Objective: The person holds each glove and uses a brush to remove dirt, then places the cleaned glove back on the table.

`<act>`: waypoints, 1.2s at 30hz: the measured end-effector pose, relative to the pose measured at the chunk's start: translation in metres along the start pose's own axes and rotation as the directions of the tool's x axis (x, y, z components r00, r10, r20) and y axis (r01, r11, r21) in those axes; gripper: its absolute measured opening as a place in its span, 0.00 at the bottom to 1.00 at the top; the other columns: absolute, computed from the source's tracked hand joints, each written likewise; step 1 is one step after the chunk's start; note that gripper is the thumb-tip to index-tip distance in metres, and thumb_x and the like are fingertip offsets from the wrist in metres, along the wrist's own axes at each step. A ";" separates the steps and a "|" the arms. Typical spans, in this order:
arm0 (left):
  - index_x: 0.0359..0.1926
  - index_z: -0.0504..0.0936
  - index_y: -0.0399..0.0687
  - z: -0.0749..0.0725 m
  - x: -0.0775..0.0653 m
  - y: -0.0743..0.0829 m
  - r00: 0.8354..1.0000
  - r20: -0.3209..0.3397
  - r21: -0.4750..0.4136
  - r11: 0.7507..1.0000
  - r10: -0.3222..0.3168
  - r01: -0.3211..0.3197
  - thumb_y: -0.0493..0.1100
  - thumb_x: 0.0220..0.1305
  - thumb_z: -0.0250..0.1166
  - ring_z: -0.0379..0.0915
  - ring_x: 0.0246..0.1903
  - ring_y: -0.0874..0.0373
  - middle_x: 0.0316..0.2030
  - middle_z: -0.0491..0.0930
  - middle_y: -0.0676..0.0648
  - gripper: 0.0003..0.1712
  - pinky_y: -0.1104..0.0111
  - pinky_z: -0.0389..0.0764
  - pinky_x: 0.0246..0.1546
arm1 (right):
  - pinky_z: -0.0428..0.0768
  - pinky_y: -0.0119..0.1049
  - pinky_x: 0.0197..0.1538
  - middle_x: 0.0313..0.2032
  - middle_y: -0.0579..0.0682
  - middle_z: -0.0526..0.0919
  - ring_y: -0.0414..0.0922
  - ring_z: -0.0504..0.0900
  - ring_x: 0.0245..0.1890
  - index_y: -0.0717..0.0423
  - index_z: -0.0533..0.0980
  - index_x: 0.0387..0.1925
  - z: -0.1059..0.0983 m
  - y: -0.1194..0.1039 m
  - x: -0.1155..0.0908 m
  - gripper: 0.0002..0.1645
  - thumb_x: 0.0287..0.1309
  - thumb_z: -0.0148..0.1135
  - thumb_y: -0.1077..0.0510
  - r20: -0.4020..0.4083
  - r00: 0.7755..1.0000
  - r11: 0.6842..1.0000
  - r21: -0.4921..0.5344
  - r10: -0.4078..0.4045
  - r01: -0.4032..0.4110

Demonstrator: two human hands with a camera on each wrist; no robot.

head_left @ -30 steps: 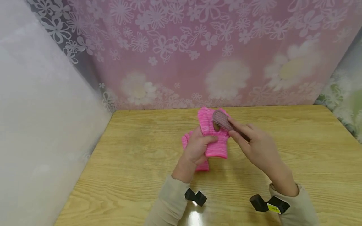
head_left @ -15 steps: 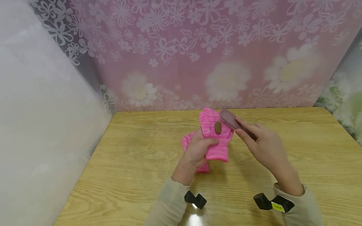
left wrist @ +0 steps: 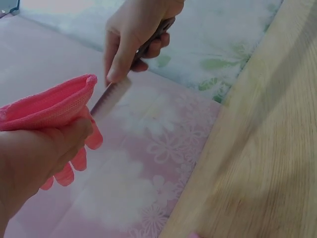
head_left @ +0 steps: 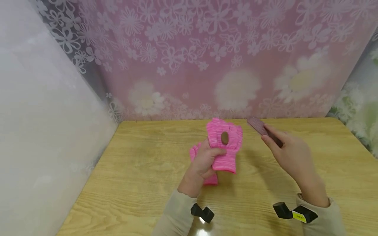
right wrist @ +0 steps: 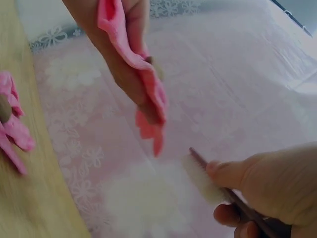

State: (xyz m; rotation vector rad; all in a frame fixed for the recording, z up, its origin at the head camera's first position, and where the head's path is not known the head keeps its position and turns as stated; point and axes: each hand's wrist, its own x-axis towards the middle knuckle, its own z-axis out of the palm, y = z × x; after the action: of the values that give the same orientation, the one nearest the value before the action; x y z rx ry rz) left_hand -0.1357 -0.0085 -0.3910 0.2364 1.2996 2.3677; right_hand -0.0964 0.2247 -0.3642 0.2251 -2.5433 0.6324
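Observation:
My left hand point(head_left: 202, 162) grips a pink knit glove point(head_left: 225, 163) above the table, thumb across its front. A brown oval patch point(head_left: 224, 138) shows on the glove. To the right, my right hand point(head_left: 295, 157) holds a brush with a mauve, dotted back point(head_left: 256, 125) by its dark handle, apart from the glove. Pale bristles point(right wrist: 202, 181) show on the brush in the right wrist view. A second pink glove point(head_left: 211, 180) lies on the table, partly hidden by my left hand; in the right wrist view, it too bears a brown patch point(right wrist: 4, 109).
The wooden table point(head_left: 141, 183) spreads beneath both hands. A pink floral sheet point(head_left: 189, 82) stands along its far edge, with a pale sheet point(head_left: 44, 137) on the left. Black camera mounts sit at both wrists, the right one point(head_left: 295, 212) bearing a yellow label.
The right hand has drawn the brush off the glove, away to the right, uncovering the brown patch. The left hand keeps its hold on the glove, which has shifted slightly.

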 end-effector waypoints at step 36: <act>0.75 0.53 0.42 0.009 -0.004 0.013 0.974 0.197 0.011 0.994 0.108 -0.113 0.22 0.61 0.45 0.74 0.55 0.55 0.67 0.65 0.32 0.40 0.68 0.78 0.54 | 0.62 0.30 0.22 0.26 0.44 0.73 0.36 0.61 0.20 0.46 0.80 0.60 0.010 -0.067 0.008 0.26 0.59 0.69 0.60 -0.054 0.985 0.966 0.195 -0.163 0.170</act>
State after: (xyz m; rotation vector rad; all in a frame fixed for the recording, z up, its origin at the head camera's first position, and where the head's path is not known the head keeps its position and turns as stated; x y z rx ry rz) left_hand -0.1326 -0.0096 -0.3745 0.5477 1.2486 2.3523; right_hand -0.0899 0.1611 -0.3417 0.4869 -2.3933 0.8158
